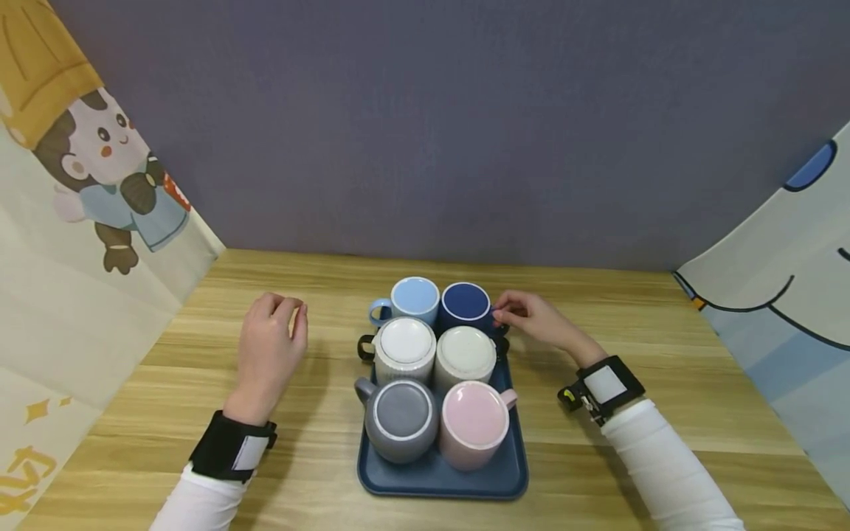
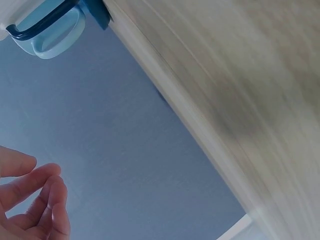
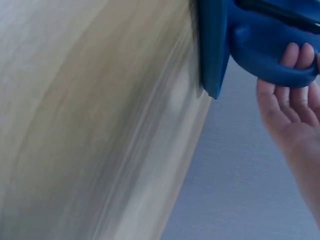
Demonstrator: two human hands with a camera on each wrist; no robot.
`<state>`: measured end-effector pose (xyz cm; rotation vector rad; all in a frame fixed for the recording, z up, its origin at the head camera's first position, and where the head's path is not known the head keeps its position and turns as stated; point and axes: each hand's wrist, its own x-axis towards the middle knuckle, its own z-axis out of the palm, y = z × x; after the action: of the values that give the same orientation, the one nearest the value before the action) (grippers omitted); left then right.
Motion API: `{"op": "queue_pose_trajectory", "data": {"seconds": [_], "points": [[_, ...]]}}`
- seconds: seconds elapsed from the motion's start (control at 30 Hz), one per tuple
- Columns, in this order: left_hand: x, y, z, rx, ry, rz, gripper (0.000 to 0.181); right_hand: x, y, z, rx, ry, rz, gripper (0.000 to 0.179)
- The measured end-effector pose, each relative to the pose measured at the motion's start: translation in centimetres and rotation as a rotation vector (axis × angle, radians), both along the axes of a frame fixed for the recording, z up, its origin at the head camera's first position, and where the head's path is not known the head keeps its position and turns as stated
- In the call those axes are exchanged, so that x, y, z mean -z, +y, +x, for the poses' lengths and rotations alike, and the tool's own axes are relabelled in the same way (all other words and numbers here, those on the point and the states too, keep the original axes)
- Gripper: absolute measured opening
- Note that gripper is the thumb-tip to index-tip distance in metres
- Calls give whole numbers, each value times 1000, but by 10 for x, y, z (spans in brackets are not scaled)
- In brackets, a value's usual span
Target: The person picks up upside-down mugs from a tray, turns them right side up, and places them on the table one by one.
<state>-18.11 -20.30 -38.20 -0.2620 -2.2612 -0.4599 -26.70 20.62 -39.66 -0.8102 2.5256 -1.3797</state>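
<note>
My right hand (image 1: 534, 317) grips the handle of a dark blue mug (image 1: 465, 304) at the back right of a blue tray (image 1: 445, 483). In the right wrist view, fingertips (image 3: 291, 55) come through the loop of the mug handle (image 3: 272, 72). The mug stands upside down, base up. Beside it on the left is a light blue mug (image 1: 415, 296), its handle pointing left. My left hand (image 1: 268, 350) hovers over the table left of the tray, holding nothing. Its fingers are loosely bent, with the thumb near the index fingertip in the left wrist view.
More upturned mugs share the tray: a white one (image 1: 406, 343) and a cream one (image 1: 466, 354) with black handles, a grey one (image 1: 401, 420) and a pink one (image 1: 474, 420) in front. A grey panel (image 1: 425, 147) rises behind the wooden table (image 1: 598, 457); printed cloths hang at both sides.
</note>
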Motion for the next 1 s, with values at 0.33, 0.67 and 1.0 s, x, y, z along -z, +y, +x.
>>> {"op": "queue_pose_trajectory", "data": {"seconds": [0.33, 0.67, 1.0], "points": [[0, 1, 0, 5, -16, -8, 14, 5, -1, 0, -7, -22, -68, 11], [1, 1, 1, 6, -22, -4, 14, 10, -1, 3, 13, -40, -108, 12], [1, 2, 0, 0, -31, 1, 16, 10, -1, 4, 33, -45, -156, 13]]}}
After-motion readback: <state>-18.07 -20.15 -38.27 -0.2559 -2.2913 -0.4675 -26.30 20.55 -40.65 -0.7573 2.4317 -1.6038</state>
